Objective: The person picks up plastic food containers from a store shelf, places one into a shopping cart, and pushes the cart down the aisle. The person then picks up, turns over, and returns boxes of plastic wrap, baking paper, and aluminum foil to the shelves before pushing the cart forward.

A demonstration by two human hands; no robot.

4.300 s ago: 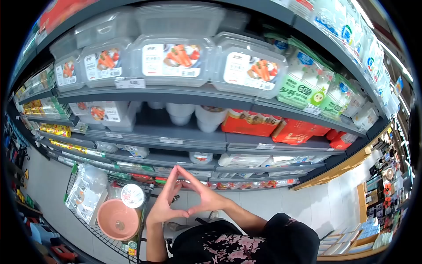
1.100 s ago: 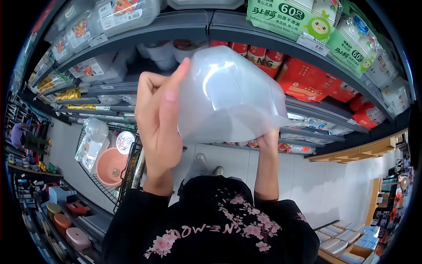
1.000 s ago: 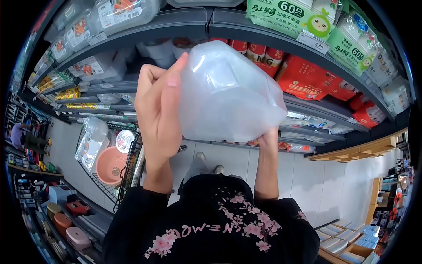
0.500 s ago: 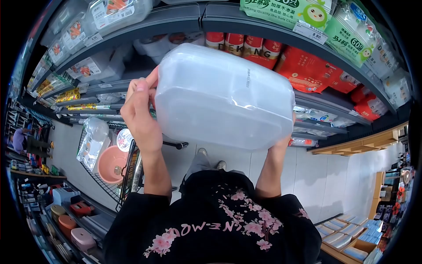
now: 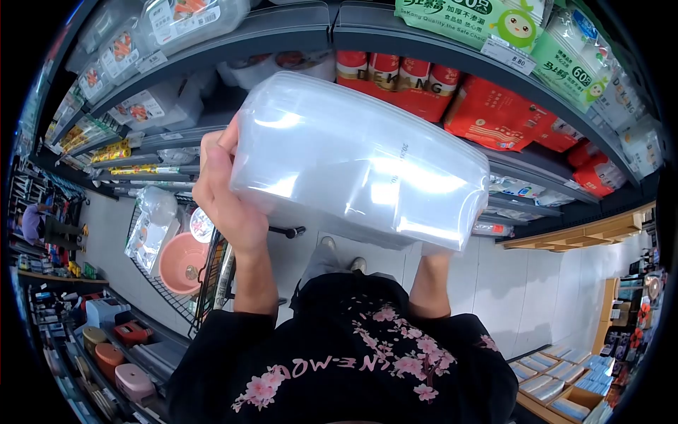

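Observation:
A clear, wrapped stack of plastic containers (image 5: pixel 353 162) is held up in front of the shelves, its long side facing me and tilted down to the right. My left hand (image 5: pixel 229 191) grips its left end, with the fingers curled at the edge. My right hand (image 5: pixel 436 253) holds the lower right end from below and behind; most of its fingers are hidden by the stack. Behind the stack, red packs of cups (image 5: pixel 395 81) stand on a shelf.
A shopping cart (image 5: pixel 205 283) at the left carries a pink basin (image 5: pixel 185 263) and clear packaged goods (image 5: pixel 152 237). Green packs (image 5: pixel 470 21) lie on the upper shelf. Wooden bins (image 5: pixel 558 381) stand at the lower right. A person (image 5: pixel 34 225) is at the far left.
Both hands have turned the stack, so its long, ridged side now faces me instead of the smoother face. It was narrower and more end-on a second ago. Earliest, the hands were empty, fingertips together.

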